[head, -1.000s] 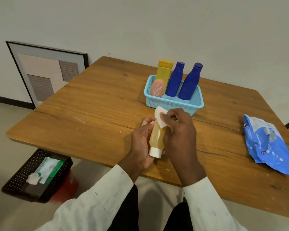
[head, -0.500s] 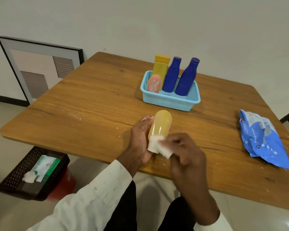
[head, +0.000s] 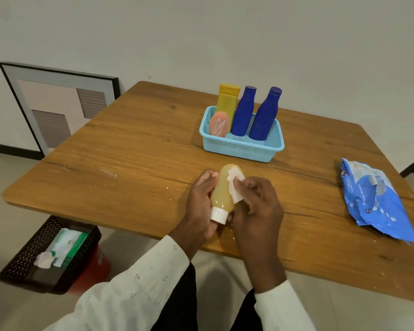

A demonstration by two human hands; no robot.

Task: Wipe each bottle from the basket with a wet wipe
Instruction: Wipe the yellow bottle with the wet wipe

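The amber bottle (head: 222, 192) lies tilted in the left hand (head: 199, 201), white cap (head: 218, 215) toward the person and rounded base pointing at the basket, held just above the table edge on the near side of the basket. The left fingers are curled round its left flank, clenched on it; the right hand (head: 257, 206) pinches the folded wet wipe (head: 234, 187) against the bottle's upper right side. Half a second ago the wipe was down at the cap end, and a second ago it sat at the base end — so the wipe has run the bottle's length and come back up, which I judge to mean this bottle is in mid-scrub with most of its surface covered. Beyond the bottle, the blue basket (head: 240, 149) holds 4 more: a peach bottle (head: 218, 124) at its left, a yellow bottle (head: 227, 101) behind that, and 2 dark blue bottles (head: 254, 113) to the right — all apparently yet to be wiped. Right of the basket lies the blue wipes pack (head: 375, 199) on the wooden table (head: 119, 163). Left of and below the basket, off the table, a black bin (head: 21, 266) on the floor holds a crumpled wipe.
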